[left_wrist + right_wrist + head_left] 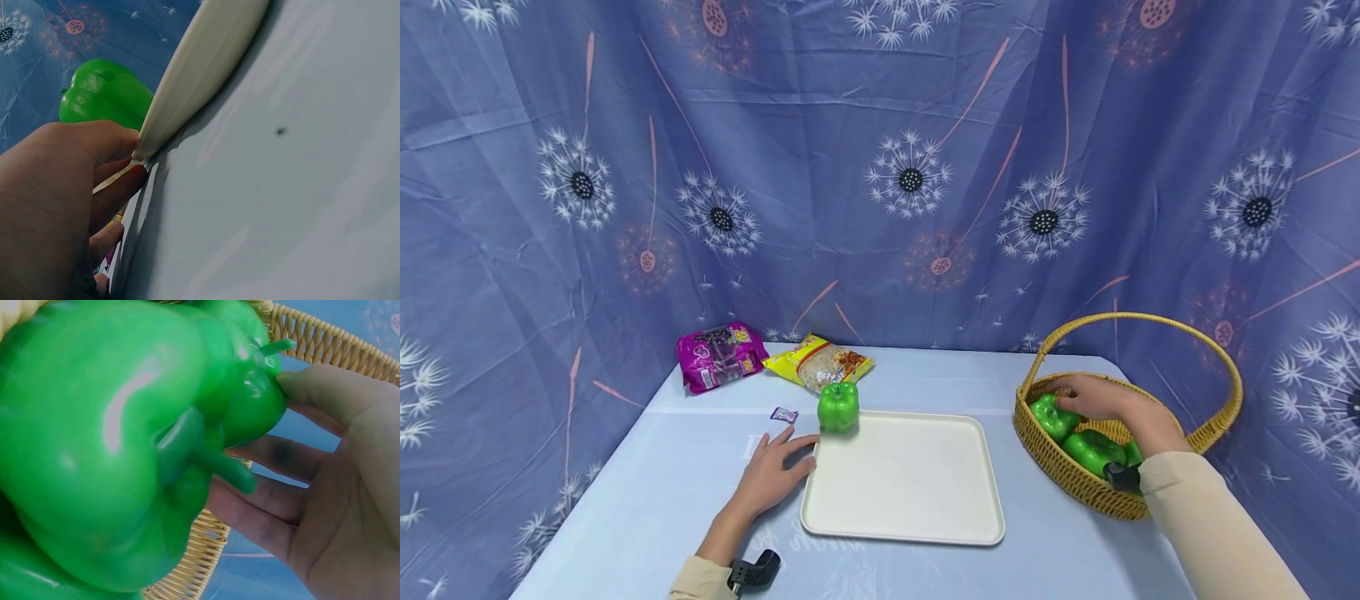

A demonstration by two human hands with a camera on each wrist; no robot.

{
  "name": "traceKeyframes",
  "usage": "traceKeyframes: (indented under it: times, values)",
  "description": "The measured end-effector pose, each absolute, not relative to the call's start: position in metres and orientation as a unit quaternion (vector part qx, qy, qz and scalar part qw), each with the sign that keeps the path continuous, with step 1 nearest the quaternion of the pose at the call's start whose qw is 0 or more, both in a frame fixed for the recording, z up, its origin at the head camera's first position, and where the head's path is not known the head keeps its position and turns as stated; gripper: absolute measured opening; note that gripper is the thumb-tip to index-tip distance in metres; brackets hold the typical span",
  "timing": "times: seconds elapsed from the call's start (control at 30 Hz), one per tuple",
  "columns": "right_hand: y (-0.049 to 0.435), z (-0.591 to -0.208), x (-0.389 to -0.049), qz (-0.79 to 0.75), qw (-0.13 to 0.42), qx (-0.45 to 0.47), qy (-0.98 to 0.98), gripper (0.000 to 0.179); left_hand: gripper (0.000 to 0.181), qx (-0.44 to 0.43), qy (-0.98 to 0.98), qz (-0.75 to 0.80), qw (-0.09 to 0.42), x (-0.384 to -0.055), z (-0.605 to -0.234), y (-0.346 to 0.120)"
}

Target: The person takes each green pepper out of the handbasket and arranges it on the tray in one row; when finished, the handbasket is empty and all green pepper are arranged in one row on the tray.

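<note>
My left hand (775, 472) lies at the left edge of a cream tray (902, 479), thumb and a finger touching its rim, the other fingers spread on the table. A green bell pepper (838, 407) stands on the tray's back left corner, just beyond this hand. On the right, my right hand (1093, 397) reaches into a wicker basket (1108, 504). It grips a green bell pepper (250, 403) near the stem, thumb on the near side and fingers partly hidden behind. Another green bell pepper (1093, 451) lies nearer in the basket, looming large in the right wrist view.
Behind the tray lie a purple snack bag (720, 357) and a yellow snack bag (820, 362). A small purple wrapped sweet (785, 414) is beside the left fingertips. The basket's tall handle (1150, 317) arches over the right side. A blue dandelion-print cloth (880, 208) hangs behind.
</note>
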State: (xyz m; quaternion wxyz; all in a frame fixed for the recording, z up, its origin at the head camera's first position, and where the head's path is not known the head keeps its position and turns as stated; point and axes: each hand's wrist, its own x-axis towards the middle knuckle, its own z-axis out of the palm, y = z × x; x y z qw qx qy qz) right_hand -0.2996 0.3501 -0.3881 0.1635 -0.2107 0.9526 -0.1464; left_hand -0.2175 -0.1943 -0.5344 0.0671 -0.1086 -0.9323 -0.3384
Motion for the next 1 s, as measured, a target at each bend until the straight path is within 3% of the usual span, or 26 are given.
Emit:
traceKeyframes:
  times: [0.27,0.67,1.0]
  values:
    - [0.357,-0.391,-0.297,-0.240,0.183,-0.154,0.941,0.042,0.037,-0.111,-0.933,-0.335,0.067,-0.218,-0.533,-0.195]
    - [0.363,-0.375,-0.289,-0.315,0.123,-0.131,0.932,0.045,0.038,-0.104,-0.936,-0.330,0.063,-0.218,-0.533,-0.194]
    - [0.369,-0.372,-0.282,-0.332,0.123,-0.110,0.929,0.048,0.038,-0.106,-0.936,-0.329,0.060,-0.219,-0.534,-0.194]
